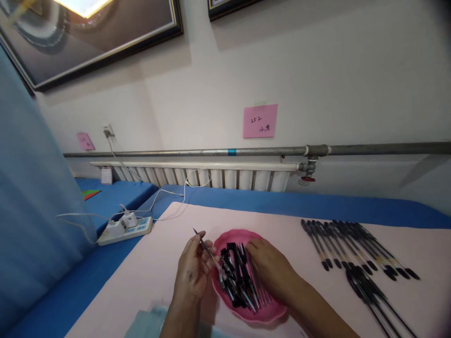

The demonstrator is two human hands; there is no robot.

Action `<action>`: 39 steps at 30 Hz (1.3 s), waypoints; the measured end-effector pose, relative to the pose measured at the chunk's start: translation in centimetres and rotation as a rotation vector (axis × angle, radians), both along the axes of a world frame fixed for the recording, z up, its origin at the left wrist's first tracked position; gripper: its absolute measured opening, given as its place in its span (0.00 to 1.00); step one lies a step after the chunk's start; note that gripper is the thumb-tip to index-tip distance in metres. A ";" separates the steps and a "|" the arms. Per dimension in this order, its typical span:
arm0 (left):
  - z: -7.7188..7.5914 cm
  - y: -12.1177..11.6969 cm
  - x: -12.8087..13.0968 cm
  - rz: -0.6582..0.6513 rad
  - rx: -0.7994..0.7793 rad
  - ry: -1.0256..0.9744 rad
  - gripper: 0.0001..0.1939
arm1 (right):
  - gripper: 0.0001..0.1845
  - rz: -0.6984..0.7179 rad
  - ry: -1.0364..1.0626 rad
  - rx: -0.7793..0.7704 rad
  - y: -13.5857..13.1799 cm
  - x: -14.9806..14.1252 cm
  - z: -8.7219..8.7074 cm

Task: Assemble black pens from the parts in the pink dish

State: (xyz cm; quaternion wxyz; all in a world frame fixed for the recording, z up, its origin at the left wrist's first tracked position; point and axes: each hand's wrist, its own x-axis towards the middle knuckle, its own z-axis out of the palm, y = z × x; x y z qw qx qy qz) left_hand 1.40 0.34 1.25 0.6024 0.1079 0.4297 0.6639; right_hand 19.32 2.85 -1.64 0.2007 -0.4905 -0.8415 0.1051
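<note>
In the head view, the left hand (195,270) grips a slim pen refill (207,249) between thumb and fingers, its tip pointing far and left. The right hand (269,267) reaches into the right side of a pink scalloped bowl (259,319) holding pen parts (239,277), fingers curled down; whether they grip anything cannot be told. To the right, rows of black-capped pens (348,244) lie on the pink sheet (141,277), with more pens (373,293) nearer.
</note>
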 end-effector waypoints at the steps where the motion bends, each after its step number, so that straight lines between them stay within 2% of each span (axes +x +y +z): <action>1: -0.1 -0.1 0.3 -0.036 0.007 0.001 0.06 | 0.14 -0.011 -0.017 -0.009 0.0 -0.2 0.0; 9: -0.5 -0.5 2.4 -0.294 0.019 -0.031 0.11 | 0.14 -0.168 -0.006 -0.051 0.0 -1.0 0.2; 13: -0.6 -0.7 2.8 -0.370 -0.011 0.018 0.11 | 0.13 -0.192 0.107 -0.042 0.1 -0.7 0.8; 16: -0.7 -0.9 3.1 -0.446 -0.004 0.054 0.13 | 0.11 -0.219 0.448 -0.032 0.1 -0.7 1.9; 21: -0.7 -1.5 3.9 -0.588 -0.007 0.177 0.18 | 0.12 -0.204 1.265 -0.442 0.2 -1.4 3.1; 23: -0.7 -1.7 4.2 -0.625 -0.006 0.199 0.18 | 0.12 -0.198 1.473 -0.540 0.2 -1.6 3.0; 25: -0.8 -1.7 4.5 -0.642 -0.013 0.212 0.18 | 0.11 -0.200 1.585 -0.597 0.2 -1.8 2.9; 31: -1.0 -1.5 4.7 -0.647 0.000 0.235 0.16 | 0.12 -0.186 1.654 -0.716 -0.2 -2.3 2.6; 39: -1.2 -1.6 4.7 -0.587 0.008 0.213 0.13 | 0.07 -0.123 1.632 -0.733 -0.3 -2.6 1.7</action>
